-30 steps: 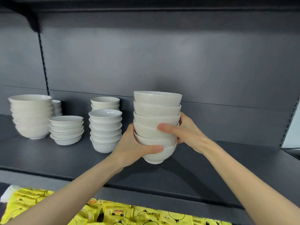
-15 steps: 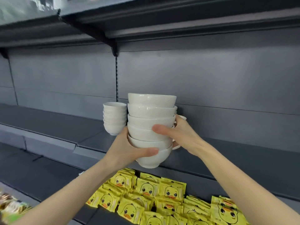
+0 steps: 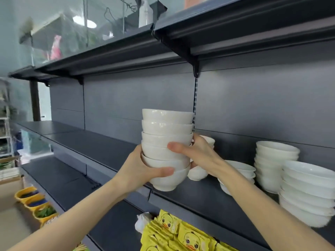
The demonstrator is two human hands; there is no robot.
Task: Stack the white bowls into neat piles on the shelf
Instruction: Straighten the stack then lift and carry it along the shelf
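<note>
A stack of several white bowls (image 3: pixel 166 134) is held upright in the air, just in front of and above the dark shelf (image 3: pixel 101 147). My left hand (image 3: pixel 139 169) grips the stack low on its left side, thumb across the bottom bowls. On the right side, my right hand (image 3: pixel 197 154) clasps the stack with its thumb over the front. Other white bowl piles stand on the shelf to the right: a tall pile (image 3: pixel 273 165), a wide pile (image 3: pixel 308 194), a low pile (image 3: pixel 241 171) and small bowls (image 3: pixel 198 174) partly hidden behind my right hand.
The shelf's left stretch lies bare and dark. An upper shelf (image 3: pixel 181 44) overhangs the stack. Yellow duck-print packets (image 3: pixel 181 234) lie on the lower shelf below. Yellow tubs (image 3: pixel 32 201) sit on the floor at the lower left.
The held stack and both hands have shifted left along the shelf, away from the other bowl piles, which now sit to the right. My view has swung left and up.
</note>
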